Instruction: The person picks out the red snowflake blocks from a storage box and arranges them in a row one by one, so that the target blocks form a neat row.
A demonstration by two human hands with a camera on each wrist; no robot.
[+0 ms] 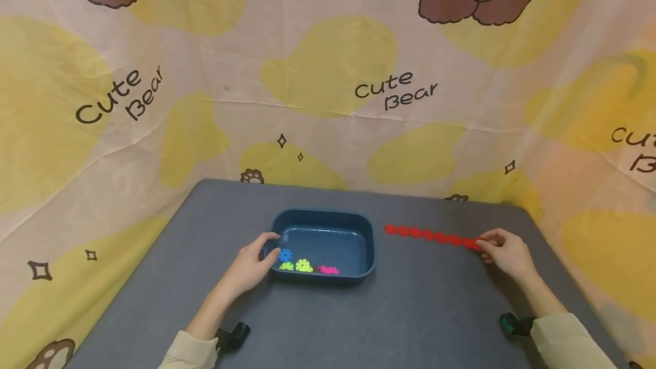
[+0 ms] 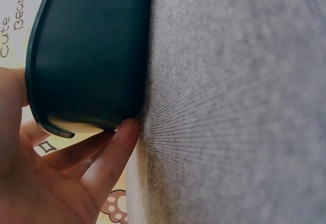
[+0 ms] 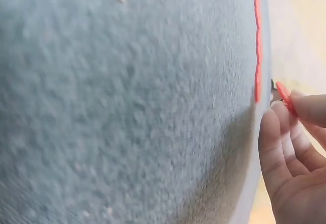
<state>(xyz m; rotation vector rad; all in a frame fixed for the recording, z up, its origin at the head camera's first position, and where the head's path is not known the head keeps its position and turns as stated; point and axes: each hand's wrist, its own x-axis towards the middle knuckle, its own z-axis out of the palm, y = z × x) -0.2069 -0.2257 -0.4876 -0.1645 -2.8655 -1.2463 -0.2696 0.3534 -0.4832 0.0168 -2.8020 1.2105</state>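
A dark blue plastic tub stands on the table, with a blue snowflake disc, a yellow snowflake disc, a green one and pink ones along its near side. My left hand holds the tub's left end, thumb at the rim and fingers against the outer wall. To the tub's right runs a row of red snowflake discs lying on the table. At its right end my right hand pinches a red snowflake disc between thumb and fingers, held just above the tabletop.
The grey table ends at a fabric backdrop with bear prints, which surrounds it at the back and sides. Black wrist-camera mounts jut out beside both sleeves.
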